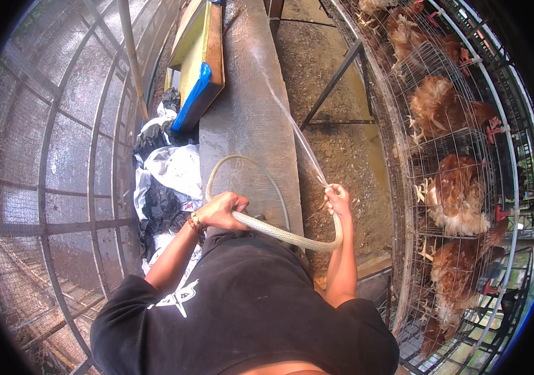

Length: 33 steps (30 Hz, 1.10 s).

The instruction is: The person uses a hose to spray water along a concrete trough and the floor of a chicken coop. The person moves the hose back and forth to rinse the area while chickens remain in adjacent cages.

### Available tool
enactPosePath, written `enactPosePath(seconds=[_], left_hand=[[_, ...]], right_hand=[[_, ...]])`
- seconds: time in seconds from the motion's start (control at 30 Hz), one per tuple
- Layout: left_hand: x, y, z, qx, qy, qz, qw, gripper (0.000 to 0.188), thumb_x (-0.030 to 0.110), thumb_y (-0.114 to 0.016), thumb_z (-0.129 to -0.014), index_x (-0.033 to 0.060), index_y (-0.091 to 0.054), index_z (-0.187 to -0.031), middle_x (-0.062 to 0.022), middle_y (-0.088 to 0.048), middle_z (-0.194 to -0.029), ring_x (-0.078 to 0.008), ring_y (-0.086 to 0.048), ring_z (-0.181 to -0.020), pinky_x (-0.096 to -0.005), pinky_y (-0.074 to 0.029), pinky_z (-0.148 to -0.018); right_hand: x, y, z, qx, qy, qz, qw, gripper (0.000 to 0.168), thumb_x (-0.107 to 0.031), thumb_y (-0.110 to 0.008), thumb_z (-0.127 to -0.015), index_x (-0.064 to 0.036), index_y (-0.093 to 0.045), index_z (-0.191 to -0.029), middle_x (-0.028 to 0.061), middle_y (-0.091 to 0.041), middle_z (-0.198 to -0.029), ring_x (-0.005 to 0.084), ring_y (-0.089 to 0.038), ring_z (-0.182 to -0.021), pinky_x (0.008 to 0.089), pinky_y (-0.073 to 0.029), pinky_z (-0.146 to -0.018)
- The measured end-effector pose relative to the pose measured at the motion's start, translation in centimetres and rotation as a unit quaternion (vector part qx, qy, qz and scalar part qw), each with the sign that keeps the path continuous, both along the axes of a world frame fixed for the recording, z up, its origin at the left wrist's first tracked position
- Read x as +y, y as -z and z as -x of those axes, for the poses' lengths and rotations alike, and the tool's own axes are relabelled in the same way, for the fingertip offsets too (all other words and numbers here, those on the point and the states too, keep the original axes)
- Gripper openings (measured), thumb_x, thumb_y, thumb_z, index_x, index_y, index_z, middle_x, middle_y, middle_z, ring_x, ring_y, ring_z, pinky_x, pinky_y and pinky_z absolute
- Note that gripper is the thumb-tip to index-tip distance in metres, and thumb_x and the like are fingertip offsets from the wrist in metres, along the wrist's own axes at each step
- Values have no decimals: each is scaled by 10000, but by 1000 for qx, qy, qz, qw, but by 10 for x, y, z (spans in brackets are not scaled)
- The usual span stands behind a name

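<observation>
A pale braided hose (290,238) loops in front of my body. My left hand (225,210) is closed around one stretch of it, near waist height. Close to the outlet, my right hand (337,199) grips the hose with the fingers pinched at its mouth. From there a jet of water (295,124) shoots forward and to the left, landing on the concrete walkway (248,122). Part of the walkway looks dark and wet. Behind my left hand, more of the hose curves down to the walkway, and my body hides where it continues.
Brown hens (457,192) stand in wire cages (412,197) along the right. Beneath runs a dirty, lower floor strip (342,164) crossed by a metal brace (332,84). At left are crumpled plastic sacks (173,168), a wooden box with blue edging (206,89) and a mesh wall (70,140).
</observation>
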<state>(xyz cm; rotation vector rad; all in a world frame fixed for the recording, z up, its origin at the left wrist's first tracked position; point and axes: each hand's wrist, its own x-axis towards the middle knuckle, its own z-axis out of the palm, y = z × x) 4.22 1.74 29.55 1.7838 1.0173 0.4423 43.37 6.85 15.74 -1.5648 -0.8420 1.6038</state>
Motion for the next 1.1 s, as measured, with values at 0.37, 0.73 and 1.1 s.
enactPosePath(seconds=[0.37,0.73,1.1], left_hand=[[-3,5,1,8,-5,-1,1000,521,322,-772,-603,72,-317,-554,-39,-283,-498,-146,-317,-466,-346,-264,-447],[-6,12,3,-24,-31,14,999,517,270,-784,-605,74,-310,-543,-9,-270,-492,-94,-304,-476,-320,-248,-435],[-7,14,4,-43,-47,32,997,529,252,-788,-595,77,-292,-540,3,-286,-504,-79,-309,-496,-306,-243,-441]], right_hand=[[-2,5,3,-1,-23,20,1000,199,-135,-621,-850,-110,-502,-1007,22,-527,-640,38,-395,-380,191,-302,-290],[0,7,21,5,-70,23,997,211,-189,-645,-833,-106,-520,-981,15,-526,-639,38,-408,-391,192,-304,-293],[4,5,33,34,-88,31,995,212,-138,-636,-809,-84,-518,-978,13,-511,-624,37,-408,-409,202,-314,-307]])
